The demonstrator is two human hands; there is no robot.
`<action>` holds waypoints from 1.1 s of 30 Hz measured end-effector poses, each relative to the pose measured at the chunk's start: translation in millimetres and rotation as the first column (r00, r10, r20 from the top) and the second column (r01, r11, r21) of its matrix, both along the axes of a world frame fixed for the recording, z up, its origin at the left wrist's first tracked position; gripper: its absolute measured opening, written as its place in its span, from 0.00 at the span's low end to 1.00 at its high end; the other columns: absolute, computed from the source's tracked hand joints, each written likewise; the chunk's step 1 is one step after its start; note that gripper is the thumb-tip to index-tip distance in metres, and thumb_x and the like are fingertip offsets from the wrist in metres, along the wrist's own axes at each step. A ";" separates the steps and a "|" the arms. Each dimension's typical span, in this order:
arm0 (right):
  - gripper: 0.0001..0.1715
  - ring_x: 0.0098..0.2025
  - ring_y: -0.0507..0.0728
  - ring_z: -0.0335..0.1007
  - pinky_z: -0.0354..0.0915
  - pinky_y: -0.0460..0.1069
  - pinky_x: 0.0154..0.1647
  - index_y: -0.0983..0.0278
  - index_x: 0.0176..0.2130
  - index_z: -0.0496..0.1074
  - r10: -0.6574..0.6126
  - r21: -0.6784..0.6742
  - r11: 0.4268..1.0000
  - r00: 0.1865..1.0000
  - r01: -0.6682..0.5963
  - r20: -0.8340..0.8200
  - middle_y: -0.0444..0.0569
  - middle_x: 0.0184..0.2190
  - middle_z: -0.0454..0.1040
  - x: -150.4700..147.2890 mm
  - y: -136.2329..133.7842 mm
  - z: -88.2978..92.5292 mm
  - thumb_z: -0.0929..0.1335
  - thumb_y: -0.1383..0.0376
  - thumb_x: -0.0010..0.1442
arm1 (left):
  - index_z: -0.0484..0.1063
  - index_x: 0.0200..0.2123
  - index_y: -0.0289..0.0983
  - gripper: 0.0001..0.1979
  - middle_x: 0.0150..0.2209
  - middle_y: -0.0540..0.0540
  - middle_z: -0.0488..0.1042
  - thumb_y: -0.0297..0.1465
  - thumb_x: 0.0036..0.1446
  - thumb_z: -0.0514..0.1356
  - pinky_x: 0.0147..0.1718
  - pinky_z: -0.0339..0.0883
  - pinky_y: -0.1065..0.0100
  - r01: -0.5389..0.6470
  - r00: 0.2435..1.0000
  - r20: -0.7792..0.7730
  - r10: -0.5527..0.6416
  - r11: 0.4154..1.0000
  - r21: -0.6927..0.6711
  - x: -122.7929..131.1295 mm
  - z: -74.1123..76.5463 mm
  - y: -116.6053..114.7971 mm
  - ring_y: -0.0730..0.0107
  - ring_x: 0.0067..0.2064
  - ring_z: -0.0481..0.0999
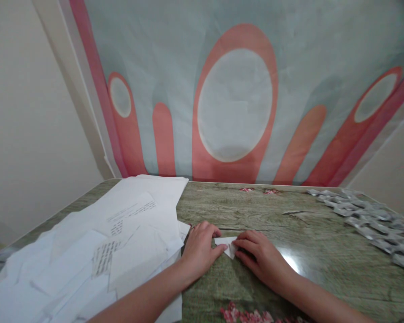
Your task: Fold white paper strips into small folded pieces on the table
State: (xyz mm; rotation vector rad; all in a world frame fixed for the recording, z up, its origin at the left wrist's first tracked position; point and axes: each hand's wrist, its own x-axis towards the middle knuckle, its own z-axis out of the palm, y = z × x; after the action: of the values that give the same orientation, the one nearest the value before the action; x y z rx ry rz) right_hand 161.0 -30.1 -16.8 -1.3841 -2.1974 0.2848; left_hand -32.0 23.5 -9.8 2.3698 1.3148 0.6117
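A small white piece of folded paper (229,252), roughly triangular with its point toward me, lies on the wood-patterned table between my hands. My left hand (202,246) rests at its left side, the thumb on the paper's edge and the fingers curled above it. From the right, my right hand (257,253) pinches the paper's other corner between thumb and fingers, which cover that corner. Both wrists lie low over the tabletop.
A wide pile of loose white sheets (87,251), some printed, covers the table's left side beside my left forearm. Several rows of folded paper pieces (373,220) stand at the right. Behind the table (215,202) hangs a patterned backdrop (182,58).
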 end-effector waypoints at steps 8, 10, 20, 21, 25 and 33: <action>0.13 0.38 0.55 0.65 0.62 0.49 0.39 0.63 0.42 0.72 -0.054 -0.192 0.981 0.971 0.009 -0.231 0.49 0.38 0.67 5.1 16.2 -4.1 0.68 0.67 0.53 | 0.71 0.34 0.40 0.10 0.36 0.50 0.69 0.35 0.47 0.65 0.41 0.56 0.63 0.015 1.000 0.000 -0.015 0.999 -0.029 1.1 1.6 3.5 0.62 0.41 0.68; 0.14 0.37 0.54 0.65 0.62 0.48 0.38 0.63 0.41 0.71 -0.057 -0.222 0.975 0.966 -0.001 -0.252 0.48 0.38 0.66 6.6 18.4 -4.7 0.68 0.67 0.52 | 0.71 0.34 0.40 0.10 0.36 0.50 0.69 0.35 0.47 0.65 0.42 0.55 0.62 0.014 1.000 0.004 -0.014 1.000 -0.026 1.7 1.4 3.5 0.62 0.41 0.68; 0.11 0.32 0.53 0.63 0.61 0.47 0.33 0.64 0.34 0.69 -0.069 -0.320 0.947 0.978 0.002 -0.196 0.44 0.32 0.64 12.0 32.2 0.2 0.71 0.65 0.48 | 0.71 0.35 0.41 0.10 0.37 0.51 0.69 0.34 0.48 0.65 0.42 0.55 0.62 0.006 1.000 0.023 -0.005 1.000 -0.026 3.8 2.9 1.4 0.63 0.42 0.68; 0.11 0.32 0.53 0.63 0.61 0.47 0.33 0.65 0.34 0.69 -0.071 -0.329 0.944 0.979 0.004 -0.193 0.44 0.32 0.64 12.2 33.3 0.3 0.71 0.65 0.48 | 0.71 0.35 0.41 0.10 0.37 0.51 0.69 0.34 0.48 0.65 0.42 0.55 0.62 0.007 1.000 0.024 -0.006 1.000 -0.025 3.7 2.7 1.3 0.63 0.43 0.68; 0.11 0.32 0.53 0.63 0.60 0.47 0.33 0.64 0.34 0.69 -0.074 -0.325 0.946 0.977 0.005 -0.201 0.44 0.32 0.64 12.5 34.2 -0.9 0.71 0.65 0.48 | 0.70 0.35 0.41 0.11 0.37 0.51 0.69 0.34 0.48 0.65 0.41 0.55 0.62 0.011 1.000 0.020 -0.011 1.000 -0.014 3.0 1.4 1.2 0.63 0.42 0.68; 0.12 0.30 0.52 0.61 0.58 0.46 0.30 0.64 0.34 0.68 -0.086 -0.298 0.954 0.971 0.015 -0.225 0.42 0.30 0.64 12.2 32.4 -1.0 0.71 0.65 0.48 | 0.70 0.35 0.41 0.10 0.37 0.51 0.69 0.35 0.49 0.65 0.41 0.54 0.62 0.022 1.000 0.020 -0.022 1.000 -0.002 3.1 0.8 1.8 0.63 0.42 0.68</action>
State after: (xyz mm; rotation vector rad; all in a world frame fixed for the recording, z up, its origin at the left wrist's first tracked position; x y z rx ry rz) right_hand 173.2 2.3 -17.8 -1.4732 -1.9769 0.7454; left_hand -28.9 25.3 -9.0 2.3671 1.2785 0.6258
